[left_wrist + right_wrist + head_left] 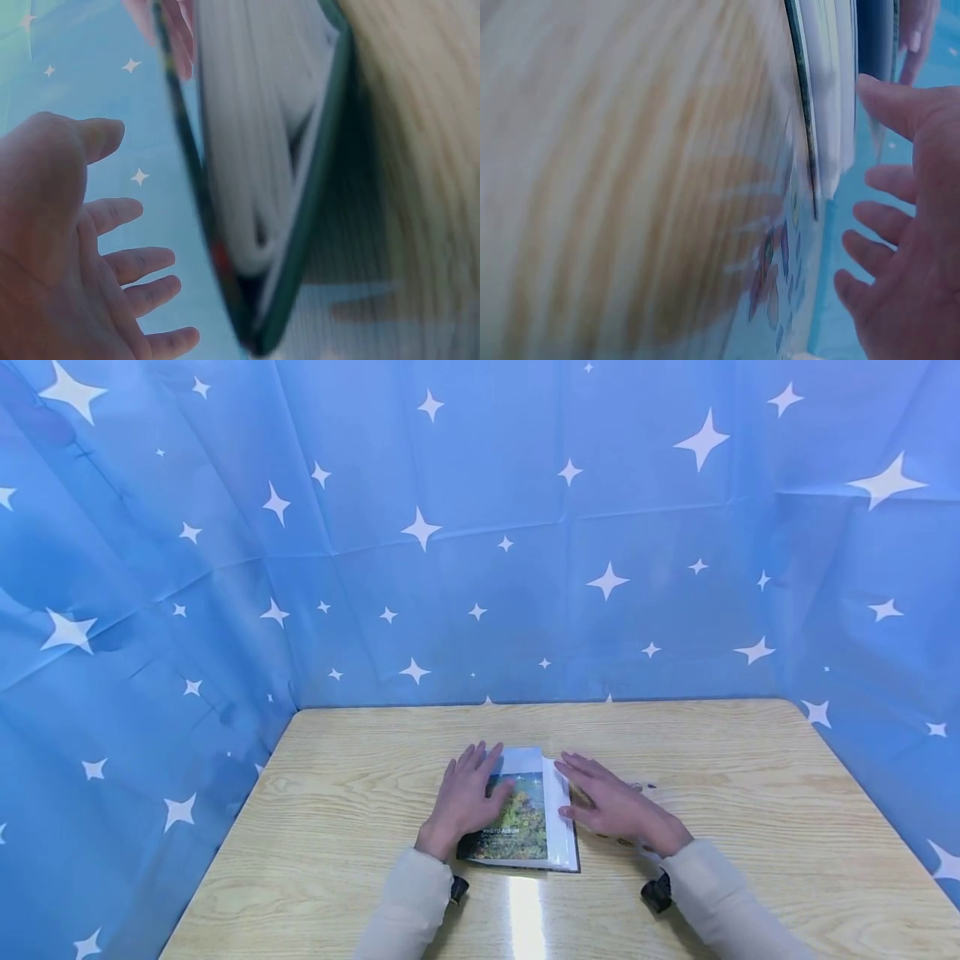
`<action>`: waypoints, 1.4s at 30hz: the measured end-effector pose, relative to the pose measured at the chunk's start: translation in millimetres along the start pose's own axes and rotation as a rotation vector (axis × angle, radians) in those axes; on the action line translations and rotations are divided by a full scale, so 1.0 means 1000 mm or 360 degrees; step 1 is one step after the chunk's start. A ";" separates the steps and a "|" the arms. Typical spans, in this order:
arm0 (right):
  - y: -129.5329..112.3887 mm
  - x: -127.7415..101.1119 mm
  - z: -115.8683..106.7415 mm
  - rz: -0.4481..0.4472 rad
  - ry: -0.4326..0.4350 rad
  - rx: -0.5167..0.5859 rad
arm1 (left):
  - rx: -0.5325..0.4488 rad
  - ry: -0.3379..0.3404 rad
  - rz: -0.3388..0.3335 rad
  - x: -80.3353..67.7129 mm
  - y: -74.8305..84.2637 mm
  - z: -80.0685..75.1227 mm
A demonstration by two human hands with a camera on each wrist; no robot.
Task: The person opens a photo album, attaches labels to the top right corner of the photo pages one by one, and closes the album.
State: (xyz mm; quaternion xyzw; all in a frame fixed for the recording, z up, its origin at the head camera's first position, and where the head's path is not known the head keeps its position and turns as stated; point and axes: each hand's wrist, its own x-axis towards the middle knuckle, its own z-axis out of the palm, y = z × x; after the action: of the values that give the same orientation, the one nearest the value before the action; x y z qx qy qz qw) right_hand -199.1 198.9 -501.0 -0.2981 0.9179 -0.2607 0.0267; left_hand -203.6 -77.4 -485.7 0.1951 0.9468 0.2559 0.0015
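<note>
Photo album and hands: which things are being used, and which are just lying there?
In use:
photo album, lying closed
left hand, flat on its cover
right hand, at its page edge

Just lying about:
small flat pieces by the right hand
wooden table
starry blue cloth

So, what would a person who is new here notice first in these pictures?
First, the photo album lying near the front middle of the wooden table. The left hand rests flat on its cover, and the right hand touches its page edge. Behind hangs a blue cloth with white stars.

Cream sleeves [408, 893]; black wrist cameras [657, 893]
</note>
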 end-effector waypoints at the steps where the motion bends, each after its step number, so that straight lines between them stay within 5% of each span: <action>1: 0.000 0.001 0.001 -0.0010 -0.0001 0.0001 | 0.0003 -0.0001 -0.0004 0.000 0.001 0.001; 32: -0.006 0.005 0.006 0.0073 -0.0154 -0.0047 | 0.0290 -0.0111 -0.0014 0.004 0.044 0.024; 42: -0.007 0.005 0.005 0.0075 -0.0158 -0.0050 | 0.0267 -0.0136 -0.0036 0.004 0.050 0.029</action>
State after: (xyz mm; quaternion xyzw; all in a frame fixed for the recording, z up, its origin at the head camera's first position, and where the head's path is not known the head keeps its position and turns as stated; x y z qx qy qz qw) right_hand -198.3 189.2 -501.2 -0.2894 0.9261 -0.2306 0.0736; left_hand -185.6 -21.7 -486.4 0.1946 0.9661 0.1672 0.0286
